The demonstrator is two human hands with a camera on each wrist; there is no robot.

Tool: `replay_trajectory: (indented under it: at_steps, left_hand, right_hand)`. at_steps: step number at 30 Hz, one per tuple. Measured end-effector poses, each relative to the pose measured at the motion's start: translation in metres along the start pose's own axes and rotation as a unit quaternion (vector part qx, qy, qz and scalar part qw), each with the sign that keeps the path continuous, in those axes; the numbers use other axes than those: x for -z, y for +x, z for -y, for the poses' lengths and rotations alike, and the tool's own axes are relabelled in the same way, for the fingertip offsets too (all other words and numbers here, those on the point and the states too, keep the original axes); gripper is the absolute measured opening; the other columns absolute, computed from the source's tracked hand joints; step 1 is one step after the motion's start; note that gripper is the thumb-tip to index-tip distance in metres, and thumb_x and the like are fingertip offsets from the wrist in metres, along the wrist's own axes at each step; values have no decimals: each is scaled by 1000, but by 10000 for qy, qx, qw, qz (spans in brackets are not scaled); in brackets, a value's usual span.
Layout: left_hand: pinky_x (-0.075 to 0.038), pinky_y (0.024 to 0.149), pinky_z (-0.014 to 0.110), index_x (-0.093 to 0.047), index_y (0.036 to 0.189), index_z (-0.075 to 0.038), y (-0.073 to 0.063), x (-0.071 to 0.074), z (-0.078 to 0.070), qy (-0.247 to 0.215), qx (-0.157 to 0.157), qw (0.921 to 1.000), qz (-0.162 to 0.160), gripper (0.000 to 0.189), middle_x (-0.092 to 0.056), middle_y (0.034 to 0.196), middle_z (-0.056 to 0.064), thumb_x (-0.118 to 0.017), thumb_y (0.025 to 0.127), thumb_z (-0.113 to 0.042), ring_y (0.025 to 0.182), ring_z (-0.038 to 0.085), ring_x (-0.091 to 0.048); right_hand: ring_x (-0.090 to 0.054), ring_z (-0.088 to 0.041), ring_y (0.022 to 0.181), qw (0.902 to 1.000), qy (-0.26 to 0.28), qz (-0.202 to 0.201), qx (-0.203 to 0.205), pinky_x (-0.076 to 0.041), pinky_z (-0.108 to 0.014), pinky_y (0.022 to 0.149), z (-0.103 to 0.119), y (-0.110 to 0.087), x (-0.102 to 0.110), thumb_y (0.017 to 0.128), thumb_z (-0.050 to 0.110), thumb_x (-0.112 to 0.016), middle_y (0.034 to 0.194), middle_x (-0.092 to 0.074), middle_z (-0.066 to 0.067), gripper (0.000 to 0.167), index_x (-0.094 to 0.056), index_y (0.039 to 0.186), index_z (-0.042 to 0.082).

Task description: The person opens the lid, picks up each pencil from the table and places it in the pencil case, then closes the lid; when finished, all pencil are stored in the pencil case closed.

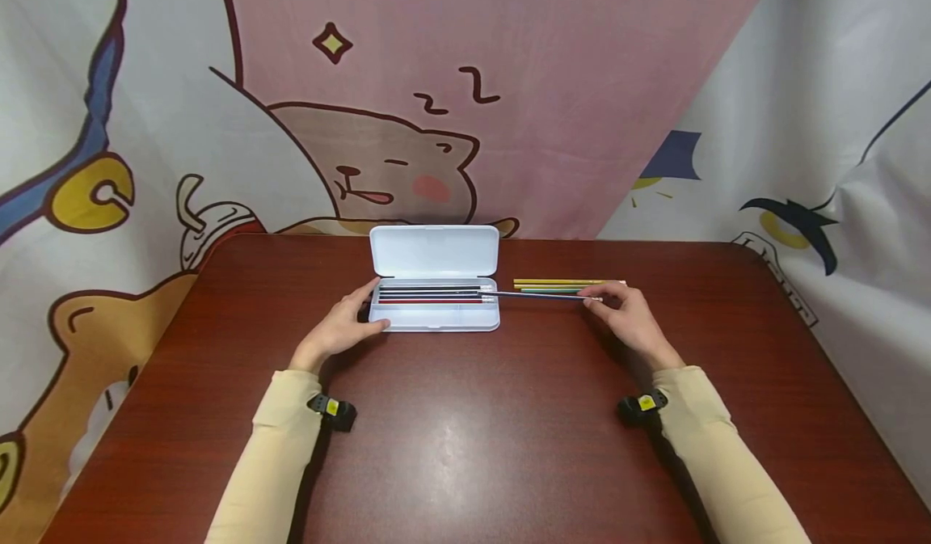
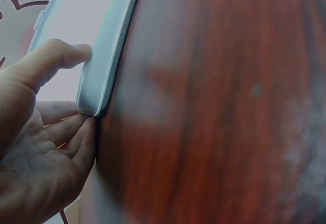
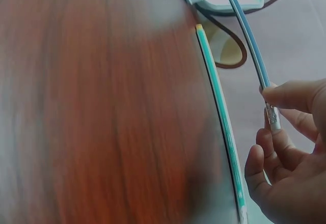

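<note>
A white pencil case lies with its lid raised at the back. Several dark and red pencils lie lengthwise in its rear compartment. At the case's left end, my left hand grips the corner, thumb over the front rim and fingers along the end wall. My right hand pinches a blue pencil near its eraser end, between thumb and fingers. The pencil points left, and its far tip overlaps the case's right side in the head view.
Yellow and green pencils lie on the brown table right of the case, close behind the held pencil. In the right wrist view a green pencil lies below my hand. A cartoon-printed cloth hangs behind the table.
</note>
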State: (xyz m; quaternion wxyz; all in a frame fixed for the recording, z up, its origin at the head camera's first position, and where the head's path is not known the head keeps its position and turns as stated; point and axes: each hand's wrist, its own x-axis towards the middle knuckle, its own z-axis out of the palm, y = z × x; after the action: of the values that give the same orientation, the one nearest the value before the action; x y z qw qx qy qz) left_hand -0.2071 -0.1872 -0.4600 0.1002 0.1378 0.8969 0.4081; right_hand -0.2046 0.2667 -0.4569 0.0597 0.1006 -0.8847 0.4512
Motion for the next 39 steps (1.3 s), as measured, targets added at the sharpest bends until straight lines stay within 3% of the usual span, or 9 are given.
replay_trajectory:
  at_steps: [9,26,33,39]
  left_hand:
    - [-21,108,58,-22,152,0,1,0,4,64,4,10000,31,82,-28,151,27,-69,88,-20,135,43,-30]
    - [-19,109,58,-19,152,0,0,0,3,2,67,9999,88,83,-24,153,27,-68,89,-22,138,42,-24]
    - [-18,109,59,-19,152,1,1,0,3,-35,61,9999,92,84,-24,152,27,-68,89,-22,139,43,-22]
    - [-18,109,59,-19,152,2,1,0,3,-16,38,10000,69,84,-25,152,27,-68,88,-21,138,43,-23]
  right_hand:
    - [-53,-17,86,9987,495,75,-2,-40,-23,71,14,4,-23,90,2,-65,104,-65,-19,16,-70,104,-3]
    - [-52,-24,80,9995,270,77,116,-40,-33,70,33,22,-58,87,-1,-65,96,-65,-13,14,-72,99,-1]
    - [-55,-25,85,9991,361,181,102,-42,-36,75,43,28,-70,87,-1,-66,102,-66,-15,13,-72,99,0]
    - [-55,-25,89,9983,445,199,322,-42,-39,79,49,33,-79,87,0,-67,99,-69,-13,13,-73,98,1]
